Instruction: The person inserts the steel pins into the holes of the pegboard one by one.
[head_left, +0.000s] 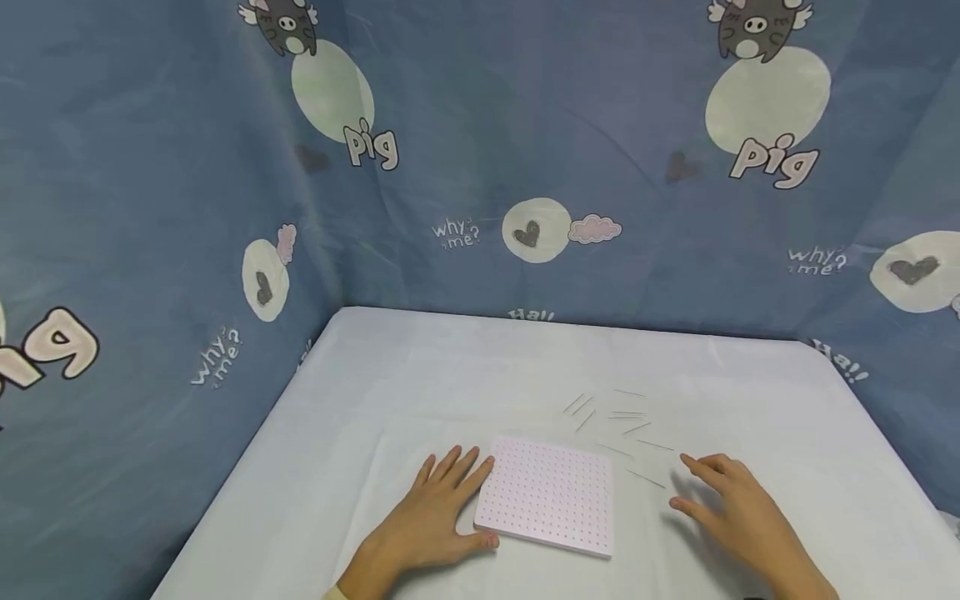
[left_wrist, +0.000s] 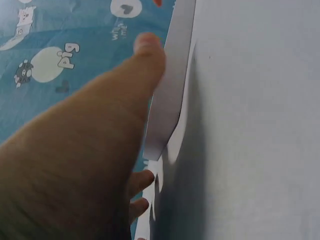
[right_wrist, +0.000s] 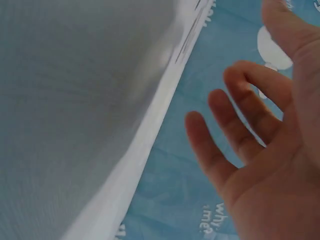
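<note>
Grips slack; left hand [head_left: 431,521] touches board [head_left: 546,497] at left edge; right hand [head_left: 733,506] right of board. Thin rods [head_left: 647,479] off far-right corner.

board [head_left: 546,497] on table [head_left: 750,400], rods [head_left: 627,417] behind and right

Blue sheeting [head_left: 465,142] printed with pigs [head_left: 753,33], hearts [head_left: 527,234] and lettering [head_left: 777,158] borders the white tabletop [head_left: 300,500] at rear and both sides.

Soft, even light brightened the white tabletop [head_left: 450,375] in the head view — a blurry-edged shadow lay beside the right hand [head_left: 738,508]. Both wrist views were dimmer, slightly soft, with grey shade across the white; the thin needle-like pieces [head_left: 656,445] looked faint.
</note>
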